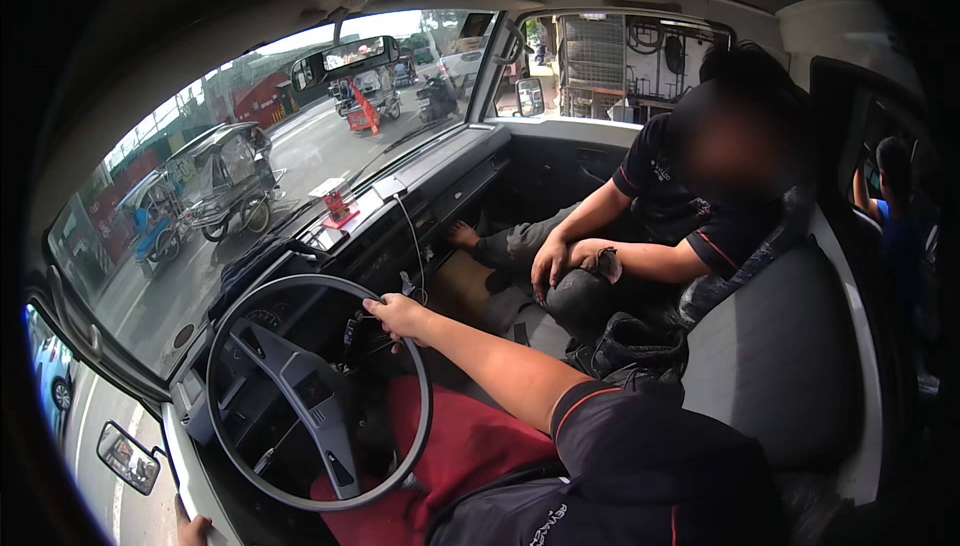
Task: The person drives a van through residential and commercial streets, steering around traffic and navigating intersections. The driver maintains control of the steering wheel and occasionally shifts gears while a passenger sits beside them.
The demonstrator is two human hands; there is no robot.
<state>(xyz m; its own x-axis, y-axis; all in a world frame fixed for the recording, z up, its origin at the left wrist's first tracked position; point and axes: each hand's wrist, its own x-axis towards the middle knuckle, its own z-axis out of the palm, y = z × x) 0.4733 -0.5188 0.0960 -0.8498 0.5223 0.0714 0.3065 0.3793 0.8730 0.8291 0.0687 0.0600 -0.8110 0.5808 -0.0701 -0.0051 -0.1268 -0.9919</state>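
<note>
My right hand (400, 316) is closed on the upper right rim of the grey steering wheel (424, 416), its arm stretched across from the right. Behind the wheel, a dark column stalk (350, 336) sits near the fingers. At the lower left, my left hand (192, 528) shows only in part, its fingers curled over the edge of the driver's door (205, 491); the rest of it is out of frame. My lap, in red shorts (465, 436), is below the wheel.
A passenger (640, 206) sits on the right with arms resting on a raised knee, beside a black bag (640, 351). A white cable (412, 236) hangs from the dashboard. Through the windshield, tricycles (225, 181) and a red barrier (362, 111) stand on the road.
</note>
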